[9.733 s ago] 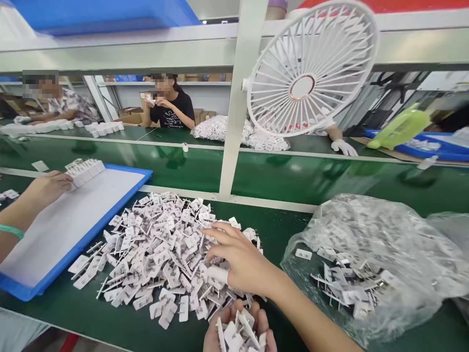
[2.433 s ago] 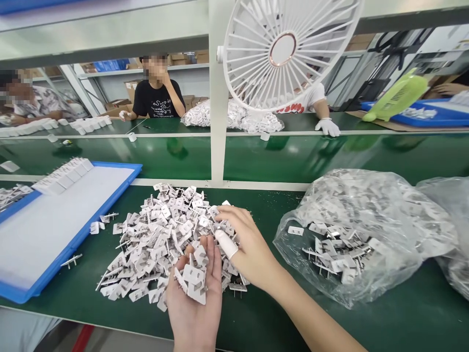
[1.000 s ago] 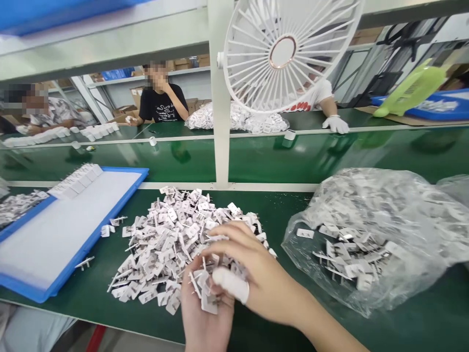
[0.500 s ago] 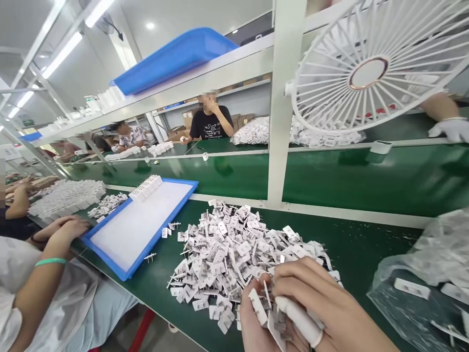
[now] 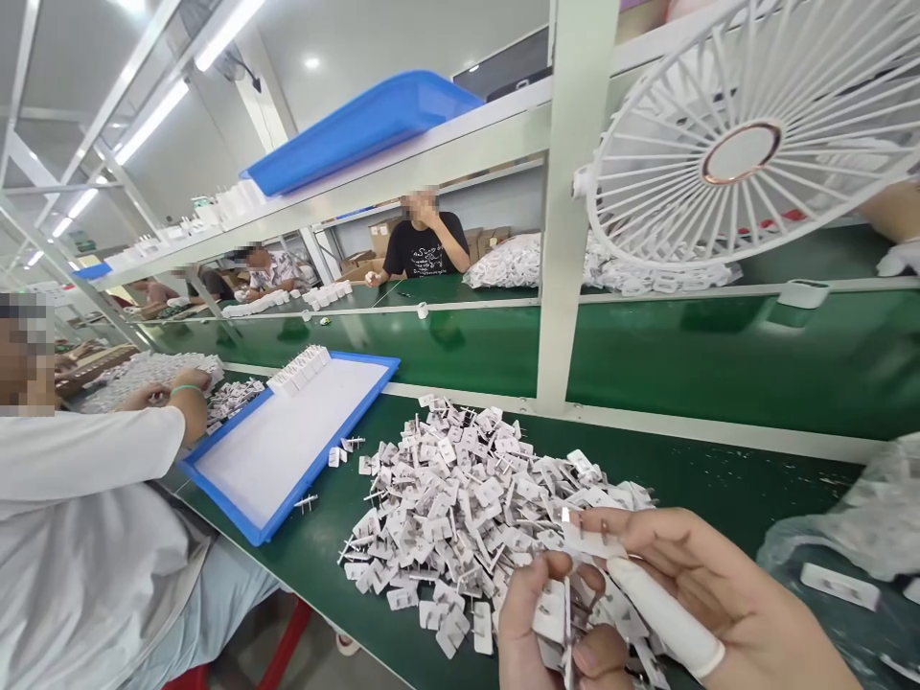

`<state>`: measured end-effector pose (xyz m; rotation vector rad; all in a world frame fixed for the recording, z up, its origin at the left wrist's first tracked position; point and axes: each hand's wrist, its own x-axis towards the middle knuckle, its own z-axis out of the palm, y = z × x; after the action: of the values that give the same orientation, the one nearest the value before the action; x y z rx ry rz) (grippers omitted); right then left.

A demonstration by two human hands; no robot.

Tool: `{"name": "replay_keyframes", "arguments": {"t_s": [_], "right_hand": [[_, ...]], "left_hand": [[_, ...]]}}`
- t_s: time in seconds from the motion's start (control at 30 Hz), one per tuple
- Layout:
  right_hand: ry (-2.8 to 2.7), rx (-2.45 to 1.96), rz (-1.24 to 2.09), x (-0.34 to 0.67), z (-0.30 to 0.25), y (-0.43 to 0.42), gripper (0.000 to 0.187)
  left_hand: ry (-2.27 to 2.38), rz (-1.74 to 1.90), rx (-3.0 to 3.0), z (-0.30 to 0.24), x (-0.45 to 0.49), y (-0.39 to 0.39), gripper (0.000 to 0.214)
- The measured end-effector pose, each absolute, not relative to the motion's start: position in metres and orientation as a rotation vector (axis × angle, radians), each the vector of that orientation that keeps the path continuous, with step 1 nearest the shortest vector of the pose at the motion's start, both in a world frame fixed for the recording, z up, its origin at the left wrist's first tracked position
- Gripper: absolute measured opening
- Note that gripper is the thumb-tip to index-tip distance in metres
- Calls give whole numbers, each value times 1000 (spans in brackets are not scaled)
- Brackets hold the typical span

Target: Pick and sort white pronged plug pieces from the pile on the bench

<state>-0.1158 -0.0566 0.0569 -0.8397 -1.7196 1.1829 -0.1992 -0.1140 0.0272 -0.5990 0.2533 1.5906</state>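
Over the near side of a pile of white plug pin plates (image 5: 446, 508), flat plastic pieces with metal pins, both my hands are at work. My left hand (image 5: 528, 613) is closed around a few of these plates, one of them (image 5: 550, 611) between thumb and fingers. Higher and to the right, my right hand (image 5: 719, 575) pinches a single plate (image 5: 586, 539) between its fingertips and its thumb, which wears a white finger cover (image 5: 668, 613). Part of what the left hand holds is hidden by its fingers.
A blue-rimmed tray (image 5: 337, 422) holds a row of white plug housings (image 5: 298, 369). A co-worker (image 5: 93, 460) sits at left. A clear plastic bag (image 5: 805, 546) with plates lies right. A white fan (image 5: 744, 153) hangs above, beside an upright post (image 5: 567, 220).
My hands have moved apart, and the right one now lifts a plate by its fingertips. The co-worker at left has reached forward to the white parts. The view has shifted slightly.
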Motion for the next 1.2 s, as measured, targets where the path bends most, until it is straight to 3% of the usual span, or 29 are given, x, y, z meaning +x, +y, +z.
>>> {"name": "replay_keyframes", "arguments": {"t_s": [0.23, 0.7, 1.2], "right_hand": [[-1666, -746, 1383, -110, 52, -61, 19], [-1854, -628, 1213, -107, 51, -80, 34], [-2081, -908, 757, -121, 33, -51, 27]], "left_hand": [[357, 1573, -382, 15, -196, -117, 20], [1217, 1746, 372, 32, -200, -132, 22], [1096, 1581, 293, 23, -211, -120, 31]]}}
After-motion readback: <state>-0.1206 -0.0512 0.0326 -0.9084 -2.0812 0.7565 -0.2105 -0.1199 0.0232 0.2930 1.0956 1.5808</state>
